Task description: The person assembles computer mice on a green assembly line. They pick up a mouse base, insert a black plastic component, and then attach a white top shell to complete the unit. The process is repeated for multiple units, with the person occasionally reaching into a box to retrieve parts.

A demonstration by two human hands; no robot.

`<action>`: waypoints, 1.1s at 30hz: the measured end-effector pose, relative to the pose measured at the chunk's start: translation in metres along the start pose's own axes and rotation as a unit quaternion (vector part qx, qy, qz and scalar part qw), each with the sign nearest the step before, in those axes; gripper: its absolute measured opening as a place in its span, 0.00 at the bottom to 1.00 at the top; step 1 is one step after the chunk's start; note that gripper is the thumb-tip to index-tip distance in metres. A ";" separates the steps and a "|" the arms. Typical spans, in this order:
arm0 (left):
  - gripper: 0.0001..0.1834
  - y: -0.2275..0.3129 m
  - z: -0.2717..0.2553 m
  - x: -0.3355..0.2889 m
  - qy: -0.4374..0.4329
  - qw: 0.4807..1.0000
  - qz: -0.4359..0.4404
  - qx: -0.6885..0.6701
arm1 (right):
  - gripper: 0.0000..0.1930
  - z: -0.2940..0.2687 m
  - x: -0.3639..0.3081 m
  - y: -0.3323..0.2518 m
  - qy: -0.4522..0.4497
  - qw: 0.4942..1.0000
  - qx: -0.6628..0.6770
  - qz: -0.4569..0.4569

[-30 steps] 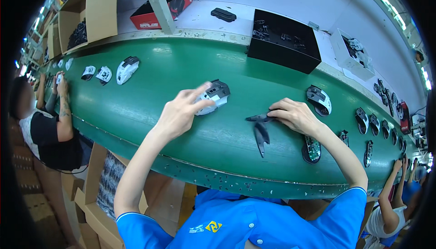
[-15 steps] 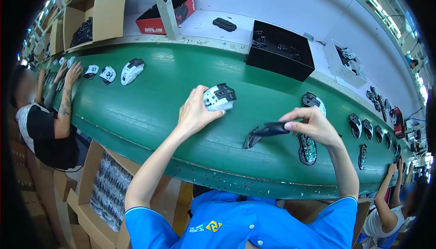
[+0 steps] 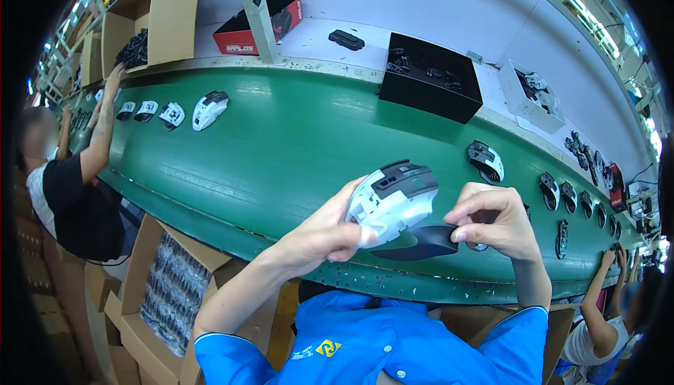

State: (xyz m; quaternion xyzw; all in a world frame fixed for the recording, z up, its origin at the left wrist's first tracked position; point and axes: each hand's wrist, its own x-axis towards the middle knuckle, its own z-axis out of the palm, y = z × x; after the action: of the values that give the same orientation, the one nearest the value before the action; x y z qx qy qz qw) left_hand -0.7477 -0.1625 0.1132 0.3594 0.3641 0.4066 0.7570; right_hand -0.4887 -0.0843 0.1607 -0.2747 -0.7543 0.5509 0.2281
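My left hand [image 3: 319,236] is closed around a white and black computer mouse [image 3: 394,202], raised above the green belt and tilted. In my right hand [image 3: 496,220], thumb and fingers pinch the end of a thin, curved black plastic piece [image 3: 425,242]. That piece stretches leftward to just below the mouse's near edge; whether the two touch I cannot tell. Behind my right hand, a circuit-board part [image 3: 479,247] on the belt is mostly hidden. A further black and white mouse [image 3: 486,161] lies beyond that hand.
Several mice lie along the green belt [image 3: 281,125], left and right. A black box [image 3: 435,97] of small parts and a red box [image 3: 235,41] stand on the far ledge. Co-workers sit at both sides. An open carton [image 3: 133,301] with wrapped contents stands below left.
My left hand has brought the mouse nearer and to the right, raising it off the belt area. The black piece in my right hand now sits close under the mouse.
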 end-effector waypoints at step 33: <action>0.52 -0.024 0.030 -0.020 0.068 0.931 0.201 0.297 | 0.12 0.028 -0.008 -0.001 0.067 0.963 -0.191 -0.180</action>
State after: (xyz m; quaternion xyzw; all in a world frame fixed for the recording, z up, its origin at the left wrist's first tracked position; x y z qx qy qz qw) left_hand -0.7216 -0.1970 0.1125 0.6049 0.4386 0.4473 0.4916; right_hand -0.5011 -0.1098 0.1530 -0.2096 -0.8652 0.3271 0.3170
